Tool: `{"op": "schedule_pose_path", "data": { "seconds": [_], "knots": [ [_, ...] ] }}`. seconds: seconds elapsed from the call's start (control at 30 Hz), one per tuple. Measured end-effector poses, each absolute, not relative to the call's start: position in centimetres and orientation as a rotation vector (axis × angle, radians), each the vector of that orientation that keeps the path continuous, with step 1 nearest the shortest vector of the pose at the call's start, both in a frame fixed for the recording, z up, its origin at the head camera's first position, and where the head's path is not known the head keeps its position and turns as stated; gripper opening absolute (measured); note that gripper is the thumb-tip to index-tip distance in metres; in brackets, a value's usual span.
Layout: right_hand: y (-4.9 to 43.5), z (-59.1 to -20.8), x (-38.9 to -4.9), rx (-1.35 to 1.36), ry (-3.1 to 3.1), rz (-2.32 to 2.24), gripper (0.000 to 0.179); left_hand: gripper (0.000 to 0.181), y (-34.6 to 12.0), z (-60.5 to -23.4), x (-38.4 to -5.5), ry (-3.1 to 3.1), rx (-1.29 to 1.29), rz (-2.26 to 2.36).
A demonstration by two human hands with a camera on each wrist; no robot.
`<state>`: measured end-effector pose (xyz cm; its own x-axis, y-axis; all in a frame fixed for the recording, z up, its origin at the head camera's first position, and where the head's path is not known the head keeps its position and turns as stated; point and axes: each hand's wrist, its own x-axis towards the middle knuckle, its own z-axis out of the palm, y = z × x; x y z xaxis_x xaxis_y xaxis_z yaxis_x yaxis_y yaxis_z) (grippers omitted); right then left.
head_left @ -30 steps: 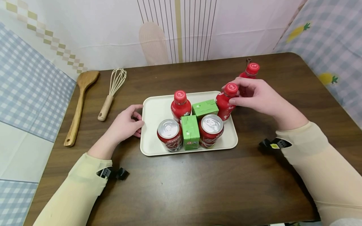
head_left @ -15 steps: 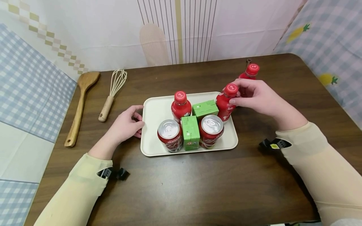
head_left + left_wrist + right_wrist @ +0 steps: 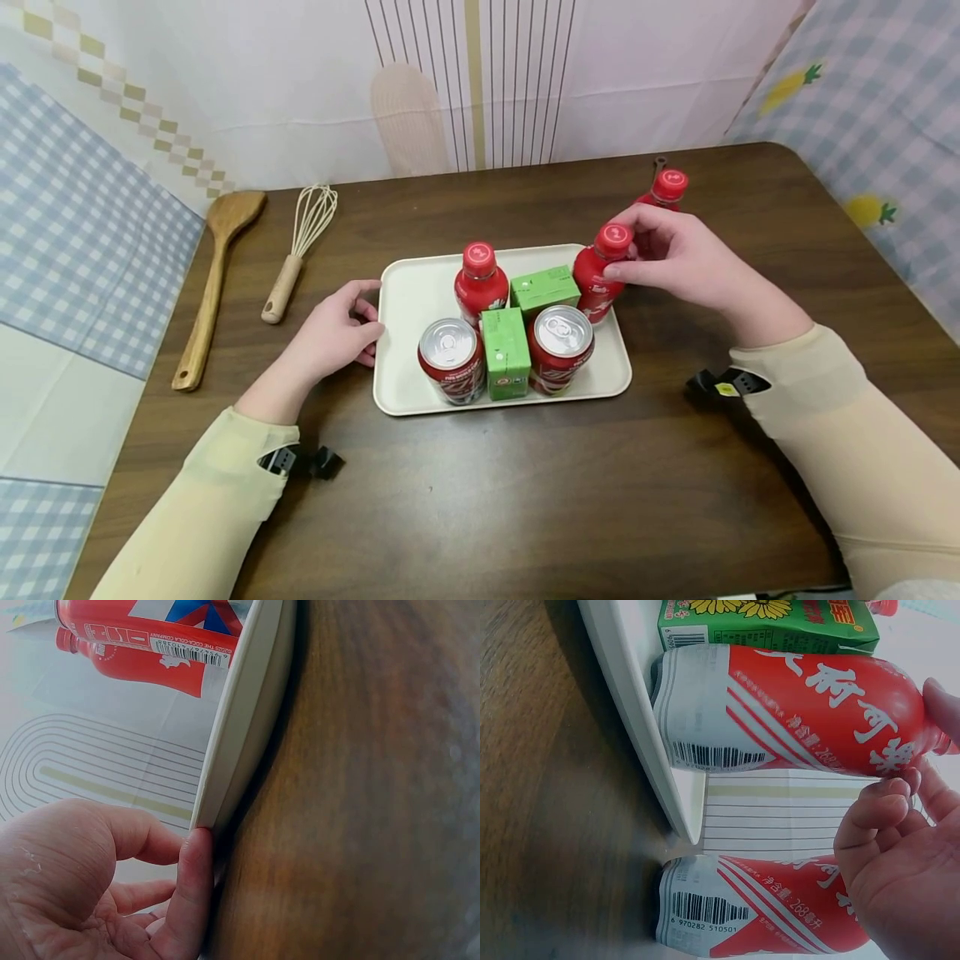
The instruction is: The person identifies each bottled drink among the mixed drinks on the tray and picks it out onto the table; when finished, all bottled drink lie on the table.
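Observation:
My right hand holds a red plastic cola bottle near its neck, thumb on the near side. The bottle stands upright at the right end of a cream tray, beside a green drink carton. In the right wrist view, its base sits inside the tray rim. My left hand touches the tray's left rim with thumb and fingertips, the other fingers loosely bent. Also on the tray are another red bottle, a second green carton and two red soda cans.
One more red bottle stands on the table just off the tray, partly hidden behind my right hand. A wooden spatula and a whisk lie at the left. Behind the bottle pokes a dark utensil end. Patterned cloth hangs behind the table.
The bottle in my right hand has turned slightly, its lettering shifting left. My left hand and the tray stay in place.

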<state>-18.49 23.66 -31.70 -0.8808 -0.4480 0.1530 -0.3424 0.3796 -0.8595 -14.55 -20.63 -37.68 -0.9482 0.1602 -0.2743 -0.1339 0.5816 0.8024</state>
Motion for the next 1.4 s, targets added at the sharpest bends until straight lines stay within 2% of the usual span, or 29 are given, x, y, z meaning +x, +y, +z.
{"op": "schedule_pose_path", "data": {
  "seconds": [0.67, 0.97, 1.4],
  "knots": [
    [24.23, -31.51, -18.66, -0.889, 2.439, -1.510, 0.038, 0.064, -20.66, -37.84, -14.53, 2.497, 0.015, 1.302],
    [23.93, -31.71, -18.68, -0.788, 2.524, -1.511, 0.032, 0.064, -20.66, -37.79, -14.60, 2.501, 0.018, 1.306],
    [23.83, -31.61, -18.48, -0.696, 2.588, -1.459, 0.034, 0.064, -20.72, -37.93, -14.65, 2.508, 0.019, 1.301]
  ]
}}
